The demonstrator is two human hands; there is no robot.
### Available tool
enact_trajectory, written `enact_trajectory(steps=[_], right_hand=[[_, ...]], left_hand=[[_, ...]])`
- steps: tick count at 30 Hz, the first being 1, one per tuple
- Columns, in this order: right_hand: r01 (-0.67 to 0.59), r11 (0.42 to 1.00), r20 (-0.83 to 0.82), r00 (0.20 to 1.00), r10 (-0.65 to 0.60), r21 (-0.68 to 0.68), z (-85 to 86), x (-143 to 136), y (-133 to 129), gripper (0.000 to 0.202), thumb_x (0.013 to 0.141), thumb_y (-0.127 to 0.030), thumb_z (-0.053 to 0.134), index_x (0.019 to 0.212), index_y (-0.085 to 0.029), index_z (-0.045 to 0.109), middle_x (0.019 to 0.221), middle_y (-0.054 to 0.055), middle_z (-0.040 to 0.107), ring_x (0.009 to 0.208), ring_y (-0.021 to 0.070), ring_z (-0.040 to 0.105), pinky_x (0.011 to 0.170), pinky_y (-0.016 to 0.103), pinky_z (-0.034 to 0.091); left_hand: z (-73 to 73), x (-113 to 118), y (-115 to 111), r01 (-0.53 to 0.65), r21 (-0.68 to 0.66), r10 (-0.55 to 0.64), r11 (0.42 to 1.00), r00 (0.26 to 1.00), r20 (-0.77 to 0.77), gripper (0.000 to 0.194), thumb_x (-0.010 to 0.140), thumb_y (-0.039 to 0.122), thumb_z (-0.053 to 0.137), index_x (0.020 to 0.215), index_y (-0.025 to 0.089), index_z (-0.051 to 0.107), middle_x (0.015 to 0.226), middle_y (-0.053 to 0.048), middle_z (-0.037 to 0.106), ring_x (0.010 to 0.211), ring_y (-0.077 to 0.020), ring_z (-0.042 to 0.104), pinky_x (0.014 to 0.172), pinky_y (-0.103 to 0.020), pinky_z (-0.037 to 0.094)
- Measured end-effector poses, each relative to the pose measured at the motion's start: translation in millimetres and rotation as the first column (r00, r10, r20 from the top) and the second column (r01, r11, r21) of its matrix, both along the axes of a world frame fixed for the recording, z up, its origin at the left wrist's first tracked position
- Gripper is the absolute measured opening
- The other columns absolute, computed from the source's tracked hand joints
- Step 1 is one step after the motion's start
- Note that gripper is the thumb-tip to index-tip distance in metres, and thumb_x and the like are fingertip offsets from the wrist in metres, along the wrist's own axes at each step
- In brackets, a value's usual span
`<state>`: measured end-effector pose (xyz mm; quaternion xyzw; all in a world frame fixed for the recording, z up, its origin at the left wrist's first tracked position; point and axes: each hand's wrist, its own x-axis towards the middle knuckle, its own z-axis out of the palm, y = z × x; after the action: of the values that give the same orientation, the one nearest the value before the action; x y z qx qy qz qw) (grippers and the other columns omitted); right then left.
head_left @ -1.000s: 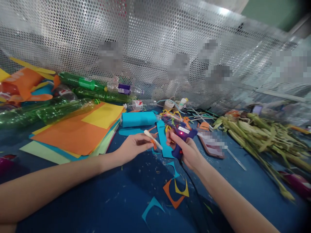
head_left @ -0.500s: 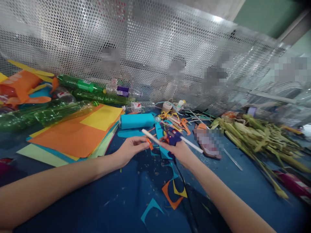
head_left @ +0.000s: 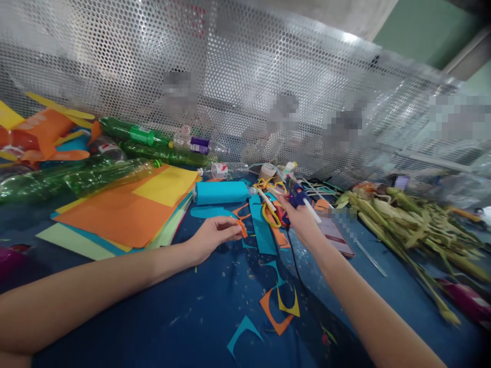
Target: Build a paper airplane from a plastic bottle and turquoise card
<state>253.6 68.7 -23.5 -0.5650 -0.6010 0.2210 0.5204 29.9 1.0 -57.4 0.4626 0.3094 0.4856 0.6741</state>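
Note:
Between its thumb and fingers, my left hand (head_left: pixel 218 234) pinches a small orange paper piece (head_left: pixel 242 228). My right hand (head_left: pixel 297 214) is wrapped round a dark blue glue gun (head_left: pixel 296 196), which has a white glue stick (head_left: pixel 312 210) at its back and a black cable (head_left: pixel 294 258) hanging below. A white stick (head_left: pixel 266 200) lies left of the right fingers, near a yellow paper loop (head_left: pixel 271 216). Behind the hands, a blue-wrapped bottle (head_left: pixel 222 192) lies on its side, with a blue paper strip (head_left: pixel 261 227) at its cap end.
Coloured paper sheets (head_left: pixel 115 220) are stacked on the left, with green bottles (head_left: pixel 111 179) behind. A phone (head_left: pixel 337 236) and corn husks (head_left: pixel 406 220) lie to the right. Paper scraps (head_left: pixel 276 312) are scattered in front. A perforated metal screen (head_left: pixel 238 66) stands behind the table.
My right hand has moved right and away from the left hand with the glue gun. The white stick that was between the hands now lies by the scraps. My left hand still pinches the orange piece.

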Motion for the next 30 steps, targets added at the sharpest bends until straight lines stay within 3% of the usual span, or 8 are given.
enact_trajectory(steps=[5, 8, 11, 16, 19, 23, 30], right_hand=[[-0.128, 0.981, -0.069, 0.990, 0.119, -0.144, -1.2, -14.3, -44.2, 0.036, 0.073, -0.054, 0.054, 0.083, -0.019, 0.058, 0.073, 0.002, 0.061, 0.062, 0.0148, 0.057, 0.057, 0.026, 0.046], [-0.330, 0.909, -0.070, 0.944, 0.323, -0.255, 6.2, -25.7, -68.8, 0.037, 0.077, -0.055, 0.049, 0.074, -0.018, 0.055, 0.068, 0.002, 0.056, 0.060, 0.0133, 0.053, 0.060, 0.026, 0.044], [-0.418, 0.862, -0.019, 0.902, 0.431, -0.288, 15.0, -36.1, -84.0, 0.039, 0.078, -0.056, 0.047, 0.067, -0.019, 0.051, 0.063, 0.001, 0.052, 0.060, 0.0142, 0.050, 0.060, 0.028, 0.043], [-0.399, 0.858, 0.004, 0.906, 0.422, -0.323, 20.0, -38.3, -90.6, 0.037, 0.078, -0.054, 0.046, 0.064, -0.020, 0.047, 0.056, -0.001, 0.047, 0.053, 0.0141, 0.048, 0.054, 0.028, 0.041], [-0.364, 0.863, 0.098, 0.902, 0.420, -0.349, 18.2, -33.8, -91.4, 0.039, 0.080, -0.054, 0.043, 0.062, -0.020, 0.046, 0.053, -0.001, 0.047, 0.051, 0.0141, 0.048, 0.051, 0.028, 0.039], [-0.297, 0.880, 0.271, 0.872, 0.408, -0.370, 17.1, -32.4, -93.7, 0.037, 0.082, -0.052, 0.041, 0.061, -0.021, 0.047, 0.052, -0.001, 0.049, 0.051, 0.0149, 0.048, 0.049, 0.027, 0.037], [-0.315, 0.893, 0.308, 0.858, 0.412, -0.321, 21.0, -35.9, -96.8, 0.036, 0.082, -0.047, 0.044, 0.057, -0.021, 0.046, 0.046, -0.002, 0.047, 0.044, 0.0121, 0.043, 0.044, 0.026, 0.034]], left_hand=[[0.9, 0.5, 0.4, -0.073, -0.045, 0.074, 0.996, 0.997, 0.028, 0.019, 0.067, 0.028, 0.071, 0.079, 0.014, 0.066, 0.080, -0.003, 0.066, 0.076, -0.0138, 0.061, 0.080, -0.031, 0.048], [1.6, 0.9, 0.6, -0.093, -0.059, 0.094, 0.994, 0.995, 0.029, 0.020, 0.067, 0.028, 0.071, 0.079, 0.014, 0.066, 0.078, -0.002, 0.065, 0.076, -0.0135, 0.060, 0.080, -0.030, 0.048], [2.7, 1.0, 0.9, -0.108, -0.036, 0.108, 0.994, 0.994, -0.005, 0.019, 0.068, 0.030, 0.070, 0.079, 0.014, 0.067, 0.077, -0.002, 0.064, 0.074, -0.0126, 0.059, 0.078, -0.029, 0.048], [2.8, -0.5, 2.5, -0.205, 0.026, 0.207, 0.978, 0.975, -0.086, 0.020, 0.069, 0.031, 0.067, 0.081, 0.015, 0.067, 0.077, -0.002, 0.065, 0.072, -0.0145, 0.059, 0.074, -0.030, 0.049], [2.2, -1.9, 3.6, -0.245, 0.077, 0.254, 0.966, 0.958, -0.134, 0.018, 0.070, 0.029, 0.066, 0.083, 0.017, 0.067, 0.077, -0.002, 0.066, 0.072, -0.0151, 0.060, 0.072, -0.029, 0.049], [2.0, -2.3, 3.8, -0.249, 0.117, 0.267, 0.961, 0.946, -0.184, 0.020, 0.071, 0.029, 0.064, 0.087, 0.018, 0.067, 0.080, -0.003, 0.067, 0.073, -0.0157, 0.060, 0.072, -0.029, 0.049], [-1.4, -3.0, 3.7, -0.212, 0.162, 0.245, 0.964, 0.944, -0.221, 0.018, 0.072, 0.030, 0.064, 0.084, 0.017, 0.065, 0.078, -0.003, 0.065, 0.071, -0.0159, 0.059, 0.070, -0.029, 0.048]])
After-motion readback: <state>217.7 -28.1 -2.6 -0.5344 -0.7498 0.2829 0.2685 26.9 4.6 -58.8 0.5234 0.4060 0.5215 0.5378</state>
